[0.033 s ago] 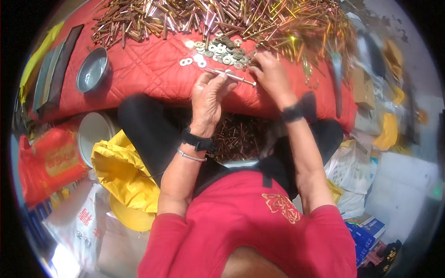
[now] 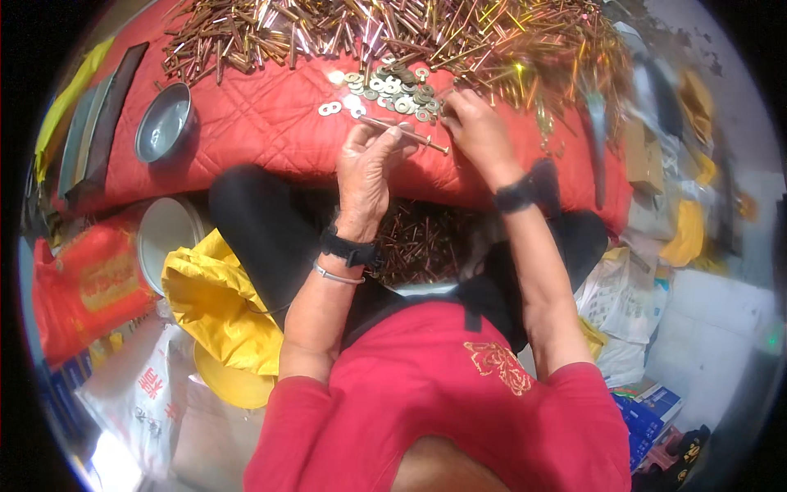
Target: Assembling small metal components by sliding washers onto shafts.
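My left hand [image 2: 369, 168] is closed round a long, thin metal bolt [image 2: 416, 138]. The bolt slants down to the right, its far end sticking out past my thumb and fingertips. Just right of it, my right hand [image 2: 475, 123] bends at the fingers, tips pinched together at the right edge of a small heap of metal washers [image 2: 402, 104]. What those fingertips hold, if anything, is too small to make out. Two washers [image 2: 329, 108] lie apart to the left of the heap. Behind the washers spreads a big pile of similar long bolts [image 2: 352, 33].
A red quilted cover [image 2: 246, 123] lies under everything, with a grey metal bowl [image 2: 164, 123] at its left. More bolts [image 2: 418, 242] sit in a container below, between my legs. A yellow bag [image 2: 221, 295] and a round white lid [image 2: 168, 238] are at left; plastic bags [image 2: 619, 299] at right.
The bolt in my left hand has turned slightly, its free end a little lower and further left. My right hand has barely moved.
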The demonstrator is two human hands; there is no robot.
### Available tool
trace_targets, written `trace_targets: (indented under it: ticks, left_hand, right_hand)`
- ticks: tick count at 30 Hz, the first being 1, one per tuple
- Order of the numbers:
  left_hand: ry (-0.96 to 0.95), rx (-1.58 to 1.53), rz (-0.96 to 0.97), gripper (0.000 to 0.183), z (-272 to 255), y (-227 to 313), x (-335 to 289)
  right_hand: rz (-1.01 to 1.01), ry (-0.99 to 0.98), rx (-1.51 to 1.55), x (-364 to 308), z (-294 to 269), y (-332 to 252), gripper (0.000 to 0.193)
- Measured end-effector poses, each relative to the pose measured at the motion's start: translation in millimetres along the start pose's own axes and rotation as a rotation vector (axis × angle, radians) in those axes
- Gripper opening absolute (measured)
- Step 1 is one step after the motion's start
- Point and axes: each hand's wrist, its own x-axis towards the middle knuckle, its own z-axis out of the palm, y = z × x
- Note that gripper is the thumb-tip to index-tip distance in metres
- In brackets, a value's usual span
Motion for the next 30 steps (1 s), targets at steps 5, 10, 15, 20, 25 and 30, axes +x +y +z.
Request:
trace_targets:
  ticks: [5,10,15,20,25,30]
  left_hand:
    - [-0.075,0.381,0.260,0.010,2,-13,1]
    - [-0.065,0.845,0.595,0.011,-2,-32,3]
    - [-0.153,1.013,0.803,0.013,5,-38,-3]
    - [-0.161,1.053,0.792,0.014,0,-44,1]
    - [-0.116,1.126,0.900,0.012,0,-45,9]
    - [-0.117,0.421,0.279,0.013,12,-38,2]
  right_hand:
    - [-0.049,0.038,-0.100,-1,9,11,0.017]
    - [0.075,0.074,0.131,-15,-2,2,0.017]
    - [0.091,0.207,0.410,-37,-22,-10,0.011]
    - [0.292,0.203,0.674,-47,-36,-34,0.008]
    - [0.277,0.194,0.754,-58,-28,-39,0.007]
    - [0.397,0.191,0.968,-56,-37,-37,0.009]
